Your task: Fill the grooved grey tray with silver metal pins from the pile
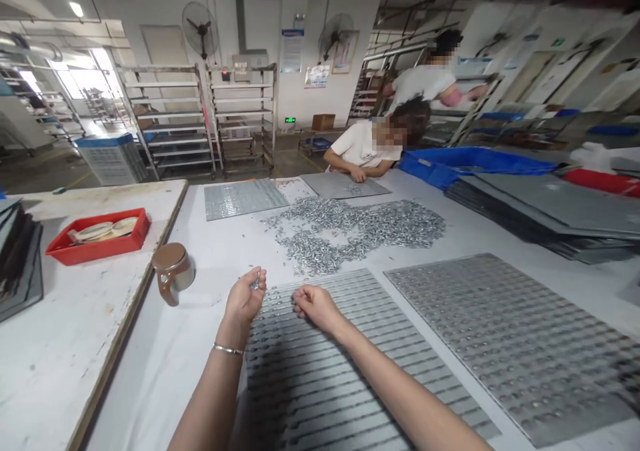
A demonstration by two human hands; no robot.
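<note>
My left hand (247, 293) is cupped palm up around a few small shiny metal pieces (256, 282), above the far left corner of a grey ridged board (360, 357). To its right, my right hand (316, 306) is pinched over the same board, with a small metal piece (295, 298) at its fingertips. Rows of pieces lie along the board's left side. Beyond both hands spreads a large loose pile of small metal pieces (350, 227) on the white table. Their exact kind is too small to make out.
A brown-lidded mug (175, 271) and a red tray (100, 237) are on the left. On the right lie another filled board (505, 331), stacked grey sheets (550, 211) and a blue bin (470, 164). Across the table a co-worker (370, 147) leans over a board; another person (425, 77) stands behind.
</note>
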